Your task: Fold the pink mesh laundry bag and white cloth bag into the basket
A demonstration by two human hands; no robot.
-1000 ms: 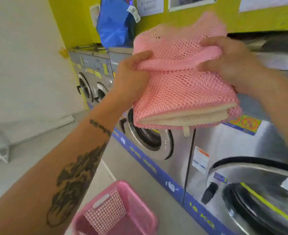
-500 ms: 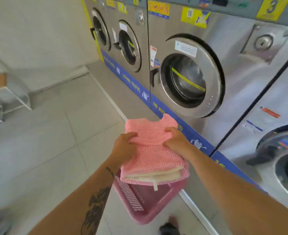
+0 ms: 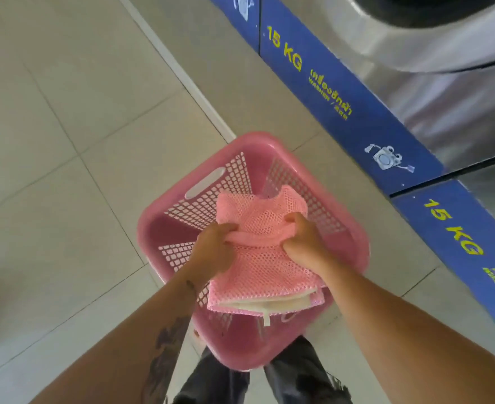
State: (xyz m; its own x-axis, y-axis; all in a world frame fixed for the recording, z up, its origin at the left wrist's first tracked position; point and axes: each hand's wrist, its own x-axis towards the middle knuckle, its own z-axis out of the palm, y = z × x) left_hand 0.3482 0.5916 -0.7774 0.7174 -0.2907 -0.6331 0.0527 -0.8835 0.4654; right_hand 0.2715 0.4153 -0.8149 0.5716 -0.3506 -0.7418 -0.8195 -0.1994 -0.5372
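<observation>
Our left hand (image 3: 214, 249) and right hand (image 3: 304, 243) grip folded pink mesh bag (image 3: 260, 258), white cloth bag (image 3: 269, 305) tucked inside, over pink basket (image 3: 158, 217); washer panel (image 3: 357, 112) at two o'clock; our legs (image 3: 298, 374) at six.

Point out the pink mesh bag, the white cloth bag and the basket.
pink mesh bag (image 3: 265, 269), head view, on its top folded layer.
white cloth bag (image 3: 269, 305), head view, on the white edge showing at the fold.
basket (image 3: 249, 141), head view, on its far rim.
</observation>
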